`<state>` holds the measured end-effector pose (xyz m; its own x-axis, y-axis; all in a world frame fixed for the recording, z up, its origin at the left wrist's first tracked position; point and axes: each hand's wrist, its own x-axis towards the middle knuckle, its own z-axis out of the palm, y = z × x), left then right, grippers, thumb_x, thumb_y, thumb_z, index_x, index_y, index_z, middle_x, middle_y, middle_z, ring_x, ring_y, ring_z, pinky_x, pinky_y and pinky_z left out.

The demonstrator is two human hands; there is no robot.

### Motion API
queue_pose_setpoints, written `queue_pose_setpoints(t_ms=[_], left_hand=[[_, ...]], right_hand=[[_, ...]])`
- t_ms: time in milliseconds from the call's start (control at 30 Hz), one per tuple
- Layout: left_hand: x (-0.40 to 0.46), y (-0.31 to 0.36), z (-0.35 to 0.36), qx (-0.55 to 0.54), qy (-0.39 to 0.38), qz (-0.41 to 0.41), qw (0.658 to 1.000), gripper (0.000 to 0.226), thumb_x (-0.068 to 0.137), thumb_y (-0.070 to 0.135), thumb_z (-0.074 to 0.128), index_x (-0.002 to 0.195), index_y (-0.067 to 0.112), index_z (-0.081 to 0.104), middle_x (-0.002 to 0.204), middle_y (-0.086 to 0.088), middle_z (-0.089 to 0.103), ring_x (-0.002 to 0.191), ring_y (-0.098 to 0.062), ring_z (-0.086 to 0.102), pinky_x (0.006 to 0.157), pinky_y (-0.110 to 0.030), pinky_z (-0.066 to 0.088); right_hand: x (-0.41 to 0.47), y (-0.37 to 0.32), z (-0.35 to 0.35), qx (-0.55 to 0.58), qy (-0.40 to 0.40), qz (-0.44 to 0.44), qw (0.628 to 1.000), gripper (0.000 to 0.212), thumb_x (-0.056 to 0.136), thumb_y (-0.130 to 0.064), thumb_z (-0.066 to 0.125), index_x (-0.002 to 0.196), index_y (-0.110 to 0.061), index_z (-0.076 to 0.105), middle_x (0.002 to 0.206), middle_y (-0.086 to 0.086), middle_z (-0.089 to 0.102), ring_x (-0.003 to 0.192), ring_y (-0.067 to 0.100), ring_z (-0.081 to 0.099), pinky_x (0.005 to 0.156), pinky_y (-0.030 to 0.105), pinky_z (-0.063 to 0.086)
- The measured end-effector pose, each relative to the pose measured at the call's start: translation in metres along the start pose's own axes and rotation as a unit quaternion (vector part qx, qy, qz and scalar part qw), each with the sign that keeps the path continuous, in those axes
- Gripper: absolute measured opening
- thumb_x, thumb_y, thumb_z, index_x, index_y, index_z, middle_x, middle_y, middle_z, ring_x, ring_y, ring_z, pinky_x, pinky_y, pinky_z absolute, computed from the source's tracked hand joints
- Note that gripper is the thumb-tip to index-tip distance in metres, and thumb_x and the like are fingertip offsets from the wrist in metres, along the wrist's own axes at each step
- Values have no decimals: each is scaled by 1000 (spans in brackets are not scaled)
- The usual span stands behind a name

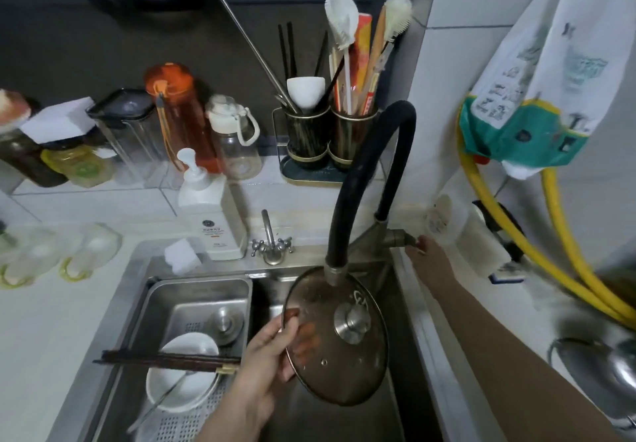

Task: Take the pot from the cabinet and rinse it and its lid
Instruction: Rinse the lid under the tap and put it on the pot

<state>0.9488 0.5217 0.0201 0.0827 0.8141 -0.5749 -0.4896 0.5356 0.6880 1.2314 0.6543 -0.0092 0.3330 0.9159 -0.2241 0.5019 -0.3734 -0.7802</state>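
Note:
A round glass lid [335,355] with a steel rim and steel knob is held tilted over the sink basin [395,417], right under the nozzle of the black hose faucet [358,180]. My left hand [268,369] grips the lid's left edge, fingers showing through the glass. My right hand [425,256] reaches to the faucet's side handle [399,238] and touches it. The steel pot [605,369] sits on the counter at the right edge, partly cut off.
A steel drain basket [151,307] in the sink's left half holds a white bowl, chopsticks and a spoon. A soap dispenser [210,214], sponge, bottles and utensil holders [327,139] line the back. A yellow hose [516,235] and hanging cloth are at right.

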Motion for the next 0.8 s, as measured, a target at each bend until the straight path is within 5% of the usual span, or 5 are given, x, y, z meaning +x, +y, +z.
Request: queue_pose_setpoints(t_ms=[100, 167, 333, 533, 800], left_hand=[[-3, 0, 4, -4, 17, 5, 1000, 19, 87, 12, 59, 104, 9, 67, 87, -14, 75, 68, -23, 72, 53, -24, 56], [-4, 1, 7, -5, 24, 8, 1000, 19, 86, 12, 60, 104, 10, 67, 86, -15, 75, 67, -24, 72, 53, -24, 56], [-5, 1, 14, 2, 30, 18, 999, 31, 75, 18, 65, 106, 12, 67, 89, -16, 74, 68, -24, 72, 55, -24, 56], [-3, -2, 17, 14, 13, 26, 999, 19, 84, 12, 61, 101, 10, 69, 86, -17, 73, 66, -25, 71, 53, -24, 55], [0, -2, 18, 61, 7, 27, 998, 29, 78, 18, 66, 106, 14, 69, 93, -16, 75, 71, -24, 72, 54, -22, 53]], right_hand=[[14, -4, 5, -31, 9, -42, 999, 22, 96, -16, 42, 98, -1, 59, 92, 14, 57, 89, 29, 55, 83, 43, 44], [19, -1, 6, -46, 30, -55, 997, 27, 96, -12, 39, 98, 4, 62, 91, 18, 60, 85, 29, 55, 76, 36, 40], [28, 8, 7, -53, 33, -50, 997, 24, 95, -15, 38, 81, -9, 56, 80, 13, 54, 78, 23, 49, 71, 29, 30], [26, 6, 4, -26, 46, -32, 998, 29, 97, -11, 39, 106, 3, 62, 93, 13, 58, 91, 28, 54, 78, 28, 31], [15, 1, 6, 2, 43, -8, 999, 28, 96, -12, 42, 108, 7, 59, 92, 13, 56, 88, 28, 53, 78, 30, 33]])
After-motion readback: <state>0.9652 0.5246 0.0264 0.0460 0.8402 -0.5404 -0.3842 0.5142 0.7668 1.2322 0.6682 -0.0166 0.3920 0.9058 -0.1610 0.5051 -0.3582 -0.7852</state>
